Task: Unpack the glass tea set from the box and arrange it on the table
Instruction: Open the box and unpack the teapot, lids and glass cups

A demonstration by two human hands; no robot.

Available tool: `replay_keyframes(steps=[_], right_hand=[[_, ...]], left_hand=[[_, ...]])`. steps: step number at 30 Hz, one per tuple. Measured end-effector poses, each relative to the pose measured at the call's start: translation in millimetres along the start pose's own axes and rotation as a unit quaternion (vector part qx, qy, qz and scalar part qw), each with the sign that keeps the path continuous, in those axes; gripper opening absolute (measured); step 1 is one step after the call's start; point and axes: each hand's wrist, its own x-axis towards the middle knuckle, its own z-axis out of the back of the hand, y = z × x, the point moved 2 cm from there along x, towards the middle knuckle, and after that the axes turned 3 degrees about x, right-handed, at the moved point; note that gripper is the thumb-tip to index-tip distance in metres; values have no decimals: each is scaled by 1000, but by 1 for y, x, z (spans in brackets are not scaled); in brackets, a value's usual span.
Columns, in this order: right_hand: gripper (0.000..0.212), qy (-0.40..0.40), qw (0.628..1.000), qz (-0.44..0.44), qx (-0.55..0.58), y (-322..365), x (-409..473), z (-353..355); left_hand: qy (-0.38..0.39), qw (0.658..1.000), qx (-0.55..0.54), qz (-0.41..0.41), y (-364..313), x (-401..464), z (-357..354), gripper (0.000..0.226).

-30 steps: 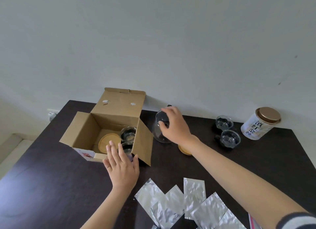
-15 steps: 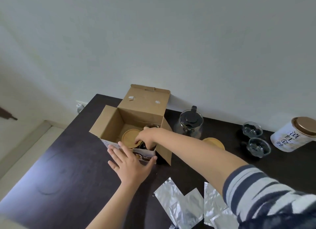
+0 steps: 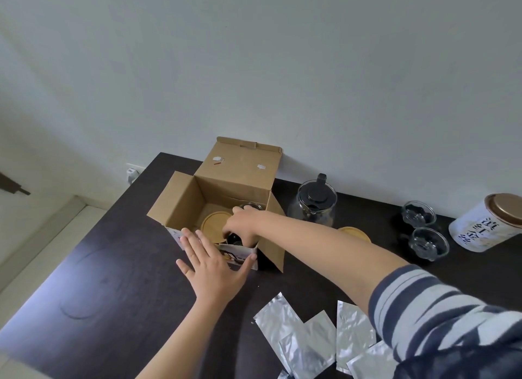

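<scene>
A single wide-angle view comes from the person's head, looking forward and down across the dark counter (image 3: 113,265) toward the pale wall (image 3: 254,53) behind it. The open cardboard box (image 3: 240,178) sits near the centre, at arm's reach. The counter runs tilted across the lower half, the wall fills the upper half, and straight lines bend toward the edges.
</scene>
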Motion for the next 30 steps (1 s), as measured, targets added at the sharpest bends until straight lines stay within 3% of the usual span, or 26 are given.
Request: replay_keyframes(steps=[4, 10, 18, 21, 24, 27, 30], right_hand=[[68, -58, 993, 18, 100, -3, -6, 10], [79, -116, 940, -17, 319, -26, -26, 34], [66, -200, 875, -80, 434, -65, -120, 43], [63, -178, 877, -115, 431, -77, -172, 29], [62, -109, 893, -172, 402, -89, -217, -2], [60, -46, 892, -228, 387, -100, -254, -39], [61, -35, 882, -289, 369, -108, -284, -79]], left_hand=[[-3, 1000, -1, -3, 0, 0, -1, 134], [2, 1000, -1, -6, 0, -1, -1, 135], [-11, 999, 17, -50, -15, -1, 6, 132], [-16, 995, 40, -94, -32, 4, 6, 127], [-26, 989, 44, -138, -48, 7, 2, 117], [-19, 981, 77, -175, -54, 6, -9, 104], [-26, 974, 87, -206, -50, 8, -16, 90]])
